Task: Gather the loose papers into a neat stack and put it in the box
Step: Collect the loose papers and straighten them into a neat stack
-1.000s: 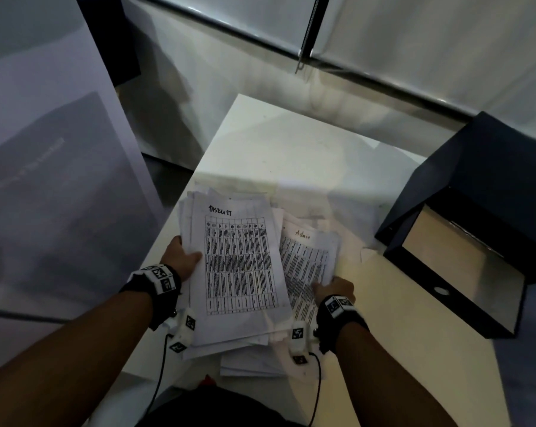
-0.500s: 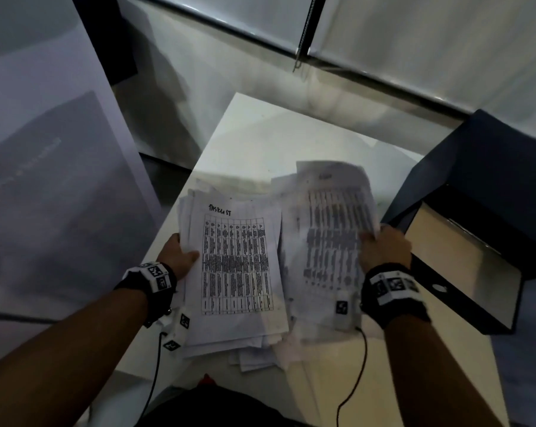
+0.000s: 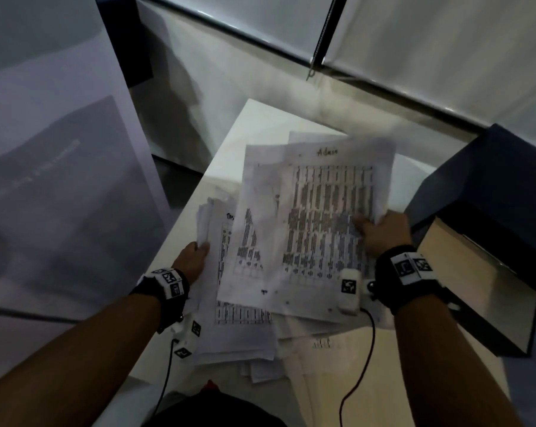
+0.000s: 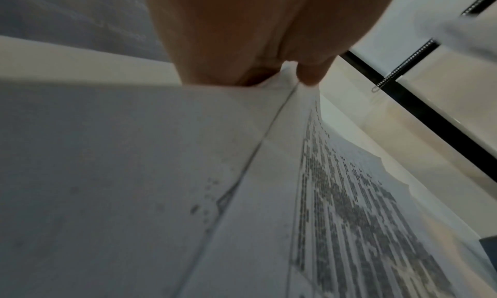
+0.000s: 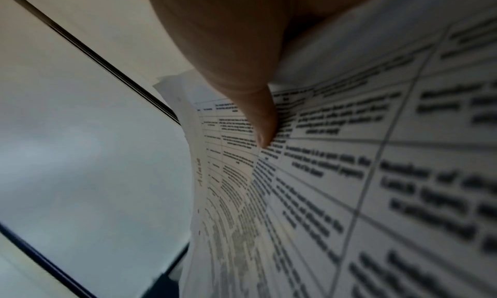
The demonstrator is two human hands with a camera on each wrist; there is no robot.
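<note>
My right hand [image 3: 380,229] grips a sheaf of printed papers [image 3: 319,217] by its right edge and holds it lifted, tilted over the table. In the right wrist view my thumb [image 5: 258,115] presses on the printed sheaf [image 5: 349,175]. My left hand [image 3: 194,255] pinches the left edge of a second pile of papers [image 3: 229,306] that lies on the white table [image 3: 260,124]. The left wrist view shows the fingertips [image 4: 309,73] closed on that pile's edge [image 4: 269,154]. The dark box [image 3: 482,272] stands open at the right, its pale inside showing.
A large pale board [image 3: 54,149] leans at the left of the table. White panels [image 3: 414,41] run along the back. A few loose sheets [image 3: 322,343] lie near the table's front edge. Cables hang from both wristbands.
My right hand has picked up the right sheaf from the table, lifted it and swung it left, so it now overlaps the left pile. My left hand has stayed on the left pile's edge.
</note>
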